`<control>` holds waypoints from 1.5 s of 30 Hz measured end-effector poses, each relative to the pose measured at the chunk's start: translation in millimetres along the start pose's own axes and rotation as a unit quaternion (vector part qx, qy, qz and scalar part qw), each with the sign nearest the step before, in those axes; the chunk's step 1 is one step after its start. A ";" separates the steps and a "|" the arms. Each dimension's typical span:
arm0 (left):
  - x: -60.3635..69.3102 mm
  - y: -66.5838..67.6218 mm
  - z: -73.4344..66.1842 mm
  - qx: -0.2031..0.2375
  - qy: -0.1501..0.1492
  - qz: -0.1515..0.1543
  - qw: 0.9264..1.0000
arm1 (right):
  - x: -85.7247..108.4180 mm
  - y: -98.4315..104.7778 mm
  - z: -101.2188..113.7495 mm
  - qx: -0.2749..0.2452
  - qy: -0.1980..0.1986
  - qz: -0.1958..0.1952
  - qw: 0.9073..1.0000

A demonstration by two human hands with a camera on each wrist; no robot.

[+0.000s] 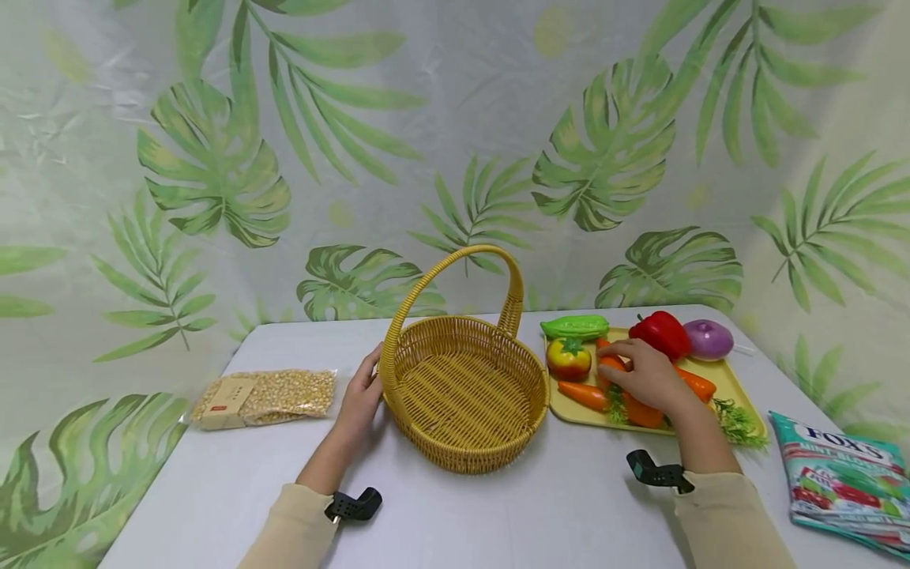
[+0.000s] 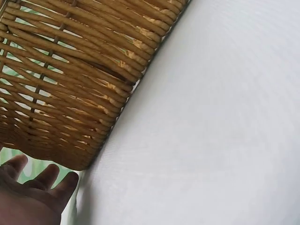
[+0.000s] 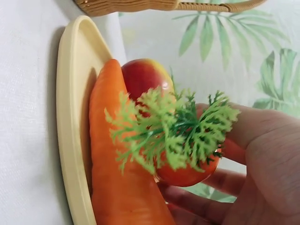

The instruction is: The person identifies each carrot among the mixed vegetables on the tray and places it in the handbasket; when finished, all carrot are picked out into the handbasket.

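Head view: my R hand [image 1: 650,383] is right of centre, fingers & thumb bent round a leafy carrot [image 3: 185,175], w/ about its own thickness btwn them. It's on the left half of the tray [image 1: 732,383], just left of my knuckles; long axis seems to run up the frame, leafy end toward the bottom edge. R hand's the nearer one by far. Basket [image 1: 469,460] is mid-frame, just left of the tray, handle arching up.

L hand [image 1: 361,399] is at the basket's left side, fingers loosely spread, no grip that I can see.

Hard to make out: in R wrist view the leaves [image 3: 159,129] cover part of the carrot's blunt end & my thumb tip, so can't tell how firm the hold is. From above, my fingers hide its middle. Second carrot [image 3: 110,126], left of it there, is cut off at the bottom edge. L wrist view crops my L hand at lower left, so contact w/ the basket's unclear.
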State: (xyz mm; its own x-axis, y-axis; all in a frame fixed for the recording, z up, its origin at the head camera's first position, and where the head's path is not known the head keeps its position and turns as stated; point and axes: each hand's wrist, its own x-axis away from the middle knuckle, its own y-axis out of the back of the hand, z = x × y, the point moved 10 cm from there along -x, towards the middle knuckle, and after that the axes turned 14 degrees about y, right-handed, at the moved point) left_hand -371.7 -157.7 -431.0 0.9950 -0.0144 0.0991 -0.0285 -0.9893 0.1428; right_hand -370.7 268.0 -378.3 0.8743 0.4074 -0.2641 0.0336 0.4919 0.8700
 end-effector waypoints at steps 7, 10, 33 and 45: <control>-0.8 -3.9 2.8 0.038 -0.006 0.006 0.999 | 3.2 6.5 -4.1 -0.007 -0.019 -0.015 1.000; -0.1 -5.2 2.0 0.041 -0.007 0.007 0.999 | 4.5 10.7 -5.1 -0.017 -0.030 -0.023 0.999; 2.7 -0.6 6.2 0.062 -0.009 -0.025 0.998 | 6.2 35.4 45.8 -0.161 -0.005 -0.007 0.987; 5.4 -2.7 5.3 0.060 -0.015 -0.011 0.998 | -1.0 18.2 83.6 -0.227 0.082 0.042 0.970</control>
State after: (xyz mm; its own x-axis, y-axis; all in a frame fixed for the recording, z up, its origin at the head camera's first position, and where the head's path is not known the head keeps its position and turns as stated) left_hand -365.7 -156.0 -436.1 0.9977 0.0049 0.0671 0.0032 -0.9997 0.0256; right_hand -330.4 212.2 -327.3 0.7752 0.5583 -0.2956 -0.2827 0.7251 0.6280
